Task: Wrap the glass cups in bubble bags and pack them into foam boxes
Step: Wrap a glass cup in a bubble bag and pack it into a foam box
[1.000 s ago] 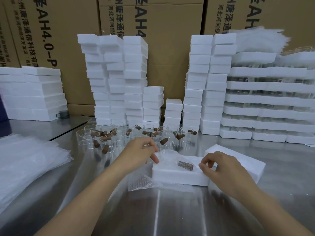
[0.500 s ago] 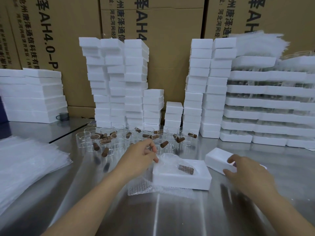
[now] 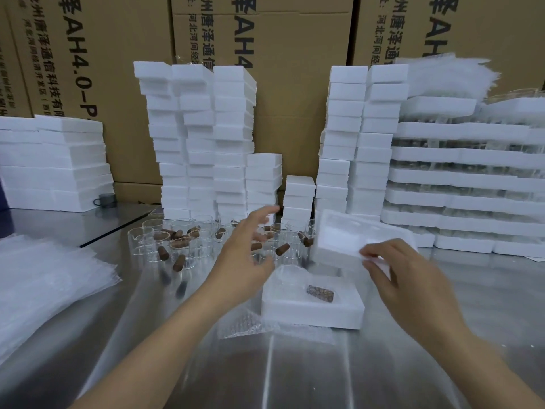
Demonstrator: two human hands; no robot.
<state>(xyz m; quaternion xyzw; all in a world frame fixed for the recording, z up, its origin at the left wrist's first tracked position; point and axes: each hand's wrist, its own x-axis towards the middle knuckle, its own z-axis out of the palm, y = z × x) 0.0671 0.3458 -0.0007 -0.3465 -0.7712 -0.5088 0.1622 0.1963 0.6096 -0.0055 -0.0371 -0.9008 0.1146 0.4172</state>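
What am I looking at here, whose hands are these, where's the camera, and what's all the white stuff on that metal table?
There is no machine here. A person works bare-handed, and the single picture comes from a wide-angle camera worn on their head, looking down at the hands.

The left hand is open, with its fingers spread in the air over a cluster of small clear glass cups, some holding brown cork stoppers. The right hand grips a white hollowed foam lid, tilted above an open white foam box on the shiny steel table. A bubble-wrapped cup lies in that box.

A pile of flat clear bubble bags lies at the left. Stacks of white foam boxes stand behind, in front of brown cardboard cartons.
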